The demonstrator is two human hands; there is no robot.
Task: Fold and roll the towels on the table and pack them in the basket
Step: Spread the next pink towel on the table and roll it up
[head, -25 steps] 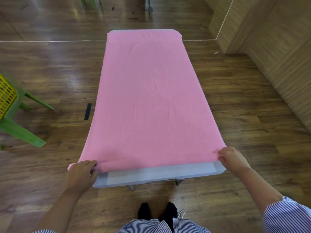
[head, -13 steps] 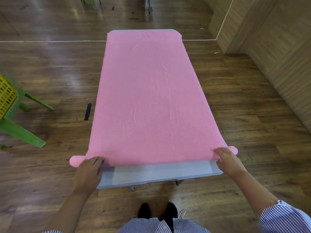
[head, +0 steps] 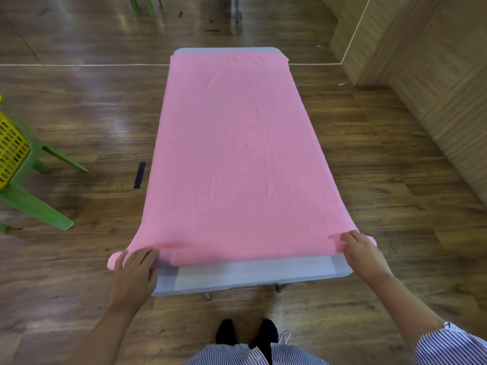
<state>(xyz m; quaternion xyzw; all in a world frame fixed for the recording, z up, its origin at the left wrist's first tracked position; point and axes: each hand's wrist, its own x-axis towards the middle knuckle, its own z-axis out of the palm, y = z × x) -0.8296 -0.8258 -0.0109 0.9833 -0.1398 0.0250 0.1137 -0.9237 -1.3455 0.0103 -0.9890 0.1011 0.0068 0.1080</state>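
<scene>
Two hands work the near end of one pink towel (head: 232, 154), which lies flat along the grey table (head: 253, 275) and covers nearly all of it. A second ago the near hem lay barely turned; now a thin roll (head: 237, 255) runs across the table's width, and a wider strip of bare table shows nearer than it. At the far end a grey band of table has appeared past the towel's edge, so the cloth has slid a little toward the person as the roll took it up.

Left hand (head: 134, 270) presses down on the roll's left end, fingers fairly straight and laid over the cloth, pushing rather than clutching. Right hand (head: 361, 251) holds the right end, fingers curled over the rolled edge. Both roll ends overhang the table's sides.

Judgement: rolling has only begun; most of the towel's length is still flat. The left end looks fatter than the middle, so the roll may drift crooked unless both hands advance evenly.

Yellow basket (head: 10, 151) sits at the left edge on a green chair (head: 34, 206), well apart from the table. Its contents are out of view.
</scene>
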